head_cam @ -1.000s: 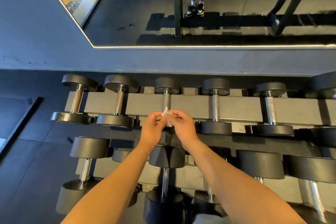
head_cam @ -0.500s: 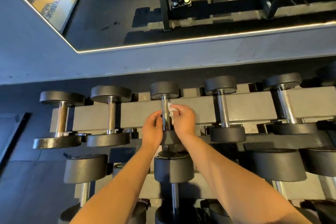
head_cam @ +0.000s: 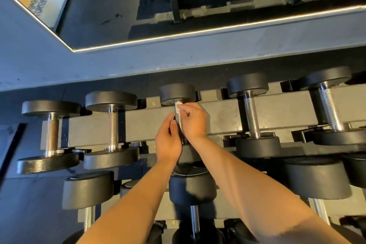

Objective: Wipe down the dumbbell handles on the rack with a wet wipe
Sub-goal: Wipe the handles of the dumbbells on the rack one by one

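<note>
On upper rack tier (head_cam: pixel 138 125), right hand (head_cam: pixel 195 123) pinches wet wipe (head_cam: pixel 178 104), now higher on middle dumbbell handle (head_cam: pixel 179 122); left hand (head_cam: pixel 168 144) grips it below.

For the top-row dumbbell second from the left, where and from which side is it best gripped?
Probably its knurled chrome handle, midway between the black heads, from above: it lies bare and narrow, while the wide heads rest on the rack.

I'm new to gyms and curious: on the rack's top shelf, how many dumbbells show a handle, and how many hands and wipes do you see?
Top-shelf dumbbells: 5
Hands, left hand and right hand: 2
Wet wipe: 1
Total: 8
</note>
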Demonstrator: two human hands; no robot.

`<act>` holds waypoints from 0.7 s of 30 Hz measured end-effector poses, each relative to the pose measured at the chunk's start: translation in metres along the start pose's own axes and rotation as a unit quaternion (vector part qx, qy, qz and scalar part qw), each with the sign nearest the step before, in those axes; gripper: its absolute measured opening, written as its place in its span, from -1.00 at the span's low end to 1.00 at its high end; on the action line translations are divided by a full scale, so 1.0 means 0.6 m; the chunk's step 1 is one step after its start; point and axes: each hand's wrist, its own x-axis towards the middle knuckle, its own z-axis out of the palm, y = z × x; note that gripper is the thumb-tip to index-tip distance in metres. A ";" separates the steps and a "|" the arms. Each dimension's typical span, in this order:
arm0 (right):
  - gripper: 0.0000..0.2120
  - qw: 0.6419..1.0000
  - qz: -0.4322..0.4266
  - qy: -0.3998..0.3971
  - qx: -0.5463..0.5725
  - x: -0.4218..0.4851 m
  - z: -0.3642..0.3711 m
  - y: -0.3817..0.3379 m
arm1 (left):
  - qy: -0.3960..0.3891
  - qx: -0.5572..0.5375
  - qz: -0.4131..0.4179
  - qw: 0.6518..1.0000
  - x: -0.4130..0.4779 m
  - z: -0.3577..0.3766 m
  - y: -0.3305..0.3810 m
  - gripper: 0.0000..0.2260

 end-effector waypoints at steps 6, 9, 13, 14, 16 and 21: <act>-0.79 0.997 0.004 -0.026 -0.068 -0.034 -0.020 0.026 | 0.003 -0.021 -0.012 1.000 -0.007 -0.005 0.012 -0.74; -0.79 0.999 -0.003 -0.001 -0.042 -0.020 -0.015 0.010 | 0.007 -0.018 -0.016 1.000 -0.006 -0.004 0.010 -0.75; -0.81 1.000 0.002 0.011 -0.022 0.000 0.005 -0.009 | 0.005 -0.010 -0.014 1.000 -0.004 -0.004 0.006 -0.77; -0.80 0.999 0.005 0.012 -0.030 -0.001 0.005 -0.007 | 0.005 -0.009 -0.017 1.000 -0.003 -0.003 0.005 -0.76; -0.79 0.999 0.008 0.007 -0.047 -0.016 -0.001 0.003 | 0.007 -0.007 -0.017 1.000 -0.004 -0.004 0.006 -0.75; -0.78 0.999 0.034 -0.016 -0.034 -0.051 -0.019 0.029 | 0.011 0.020 -0.021 1.000 -0.005 -0.003 0.012 -0.71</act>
